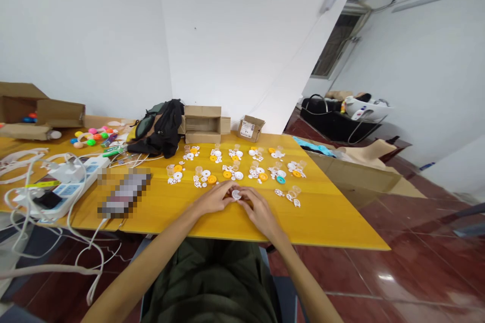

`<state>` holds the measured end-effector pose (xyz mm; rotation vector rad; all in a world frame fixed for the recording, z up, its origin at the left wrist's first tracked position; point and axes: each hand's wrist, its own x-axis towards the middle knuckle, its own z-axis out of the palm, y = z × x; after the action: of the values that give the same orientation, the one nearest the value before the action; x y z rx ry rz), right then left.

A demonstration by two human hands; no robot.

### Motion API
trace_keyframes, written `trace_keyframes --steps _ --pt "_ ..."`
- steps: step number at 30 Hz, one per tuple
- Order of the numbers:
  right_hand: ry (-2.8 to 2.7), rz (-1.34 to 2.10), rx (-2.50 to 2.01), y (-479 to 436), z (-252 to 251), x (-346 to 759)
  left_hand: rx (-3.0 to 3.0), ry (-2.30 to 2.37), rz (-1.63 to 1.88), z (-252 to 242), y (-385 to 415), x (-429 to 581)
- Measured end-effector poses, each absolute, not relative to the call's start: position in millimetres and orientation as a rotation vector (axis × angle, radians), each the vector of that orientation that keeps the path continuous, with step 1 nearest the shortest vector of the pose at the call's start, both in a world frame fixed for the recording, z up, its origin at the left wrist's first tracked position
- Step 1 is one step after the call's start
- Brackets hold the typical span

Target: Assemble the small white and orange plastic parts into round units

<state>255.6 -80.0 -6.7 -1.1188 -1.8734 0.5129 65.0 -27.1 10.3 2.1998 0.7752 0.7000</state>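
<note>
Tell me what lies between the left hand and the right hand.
A small whitish round piece, held by the left hand and right hand, shown in the head view.

2 close hands (217, 198) (261, 208), fingers (247, 192) inward

White walls (235, 50), red tiled floor (424, 257)

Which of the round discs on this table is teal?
The teal disc, just beyond the right hand and slightly to its right; the other discs are orange or white.
</note>
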Motion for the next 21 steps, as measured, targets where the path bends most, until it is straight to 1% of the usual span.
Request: trace_keyframes --steps 8,16,21 --pt "-1.753 0.629 -1.236 -76.8 -10.8 257.6 2.139 0.763 0.739 9.1 -24.9 65.9" --pt "-1.549 0.953 -1.132 -71.5 -7.5 258.4 1.966 0.709 0.845 8.8 -26.2 67.8" --pt "-1.476 1.076 -1.134 -70.3 -7.4 260.2 1.912 0.649 0.867 3.2 -23.4 68.9"
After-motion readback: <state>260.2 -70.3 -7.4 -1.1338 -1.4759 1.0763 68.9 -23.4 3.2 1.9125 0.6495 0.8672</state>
